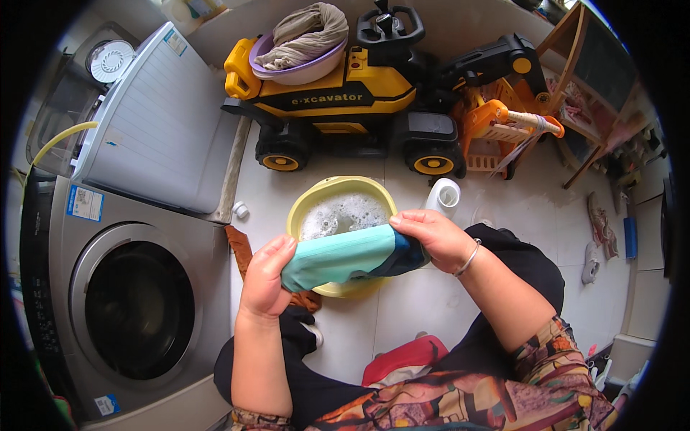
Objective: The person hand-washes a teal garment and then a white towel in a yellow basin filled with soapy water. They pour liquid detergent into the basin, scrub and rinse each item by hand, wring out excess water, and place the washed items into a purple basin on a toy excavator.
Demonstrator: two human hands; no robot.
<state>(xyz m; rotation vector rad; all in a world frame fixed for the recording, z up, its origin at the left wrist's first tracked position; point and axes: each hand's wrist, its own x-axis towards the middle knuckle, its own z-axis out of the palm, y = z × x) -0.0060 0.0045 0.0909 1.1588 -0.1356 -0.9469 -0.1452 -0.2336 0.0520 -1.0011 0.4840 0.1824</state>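
Between my two hands a folded mint-green and navy cloth [345, 256] is stretched, probably a garment. My left hand [268, 276] grips its green end, thumb on top. At the navy end, my right hand [434, 237] pinches the upper edge; a bangle circles that wrist. Just beneath the cloth, a yellow plastic basin [298, 207] stands on the floor with foamy water [345, 211] in it. The cloth hides the middle of the basin. A white plastic bottle [443, 196] without a cap stands beyond my right hand.
A front-loading washing machine [140, 307] and a grey-white appliance [161, 124] line the left. A toy excavator [334, 102] carrying a purple-rimmed basin [296, 74] with beige cloth [304, 35] is ahead. A white cap [241, 209] and brown cloth [237, 248] lie left; shoes [591, 262] lie right.
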